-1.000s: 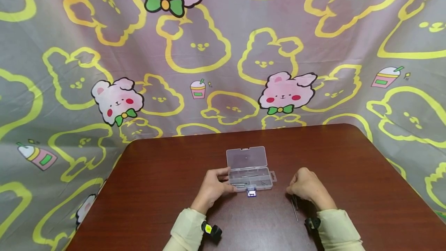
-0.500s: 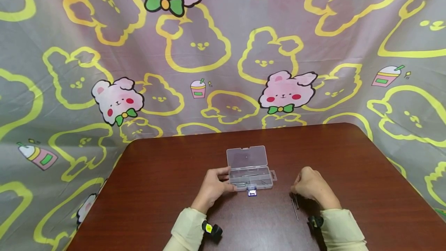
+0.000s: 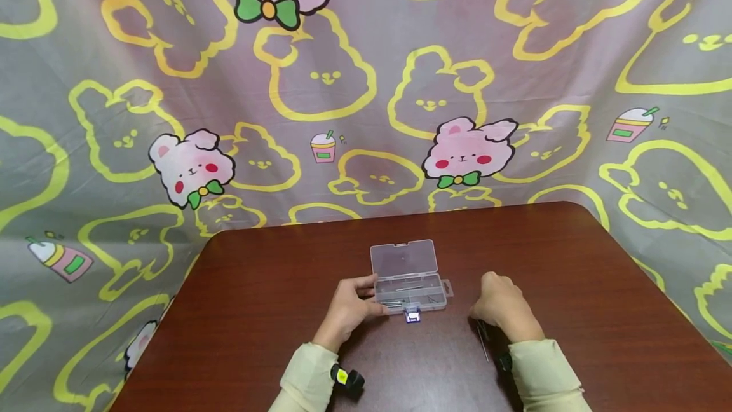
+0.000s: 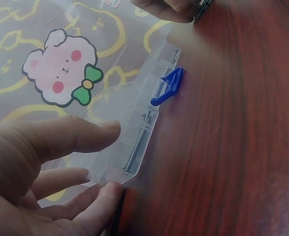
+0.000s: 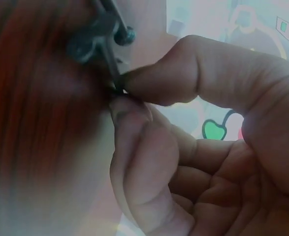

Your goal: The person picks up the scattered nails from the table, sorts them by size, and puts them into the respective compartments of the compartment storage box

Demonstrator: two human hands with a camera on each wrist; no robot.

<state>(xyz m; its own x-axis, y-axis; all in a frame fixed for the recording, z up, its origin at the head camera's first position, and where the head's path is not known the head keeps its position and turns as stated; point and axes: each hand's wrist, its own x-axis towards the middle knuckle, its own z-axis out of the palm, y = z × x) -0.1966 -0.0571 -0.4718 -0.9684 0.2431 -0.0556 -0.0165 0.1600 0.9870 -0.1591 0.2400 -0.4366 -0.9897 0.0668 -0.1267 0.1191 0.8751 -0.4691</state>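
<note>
My left hand (image 3: 347, 305) grips the left end of a clear plastic box (image 3: 445, 301), thumb at the front and fingers by the back corner. The box's lid (image 3: 403, 258) stands raised behind it. Several thin metal rods (image 4: 138, 142) lie in its compartments, and a blue latch (image 4: 173, 87) hangs at the front. To the right of the box, my right hand (image 3: 503, 302) pinches a thin metal rod (image 5: 112, 61) between thumb and forefinger, low over the table. Beside it another metal rod (image 5: 118, 18) with a rounded head shows, partly cut off.
The brown wooden table (image 3: 274, 285) carries the box and the rods. A patterned cloth (image 3: 354, 94) with cartoon rabbits hangs behind and around it. A clear hang tab (image 3: 448, 288) sticks out from the box's right end.
My right hand shifts slightly right, then back left, staying close to the rods, which it now covers more. My left hand and the box keep their places.
</note>
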